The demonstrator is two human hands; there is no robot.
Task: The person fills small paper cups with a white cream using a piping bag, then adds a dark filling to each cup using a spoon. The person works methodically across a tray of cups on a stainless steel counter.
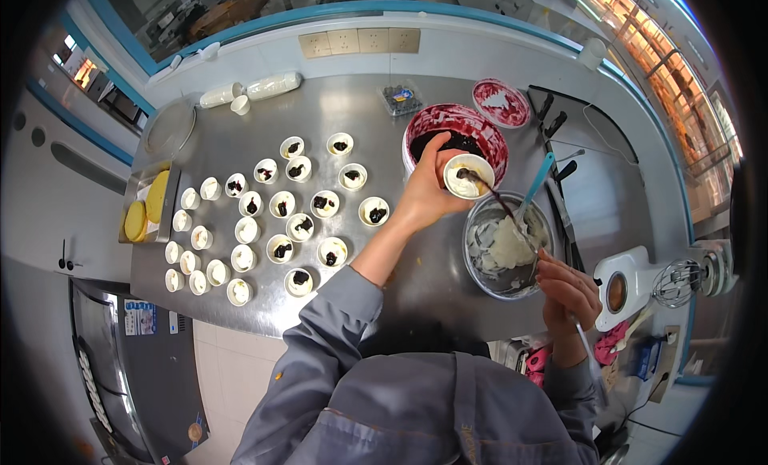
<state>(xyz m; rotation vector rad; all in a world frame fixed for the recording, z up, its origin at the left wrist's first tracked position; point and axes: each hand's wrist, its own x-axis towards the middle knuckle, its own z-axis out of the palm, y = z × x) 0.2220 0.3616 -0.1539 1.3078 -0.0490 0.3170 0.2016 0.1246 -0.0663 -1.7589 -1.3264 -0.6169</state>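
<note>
My left hand (429, 186) grips a small paper cup (469, 177) of white cream, tilted towards me. In my right hand (567, 291) is a long metal spoon (525, 240), its dark-stained tip over the cream in that cup. Behind the cup stands a white tub (456, 114) with dark berry filling, its inner wall smeared red. Below the cup, a metal mixing bowl (474, 267) holds white cream and a blue-handled spatula (540, 178). To the left are several paper cups of cream, many topped with dark filling, such as one cup (374, 211) near my left forearm.
A stained lid (501, 103) and a clear box of blueberries (400, 99) lie behind the tub. Stacked paper cups (273, 85) rest by the wall. A metal tray (162, 225) with yellow cake rounds is far left. Knives (557, 124) and a stand mixer (624, 291) are right.
</note>
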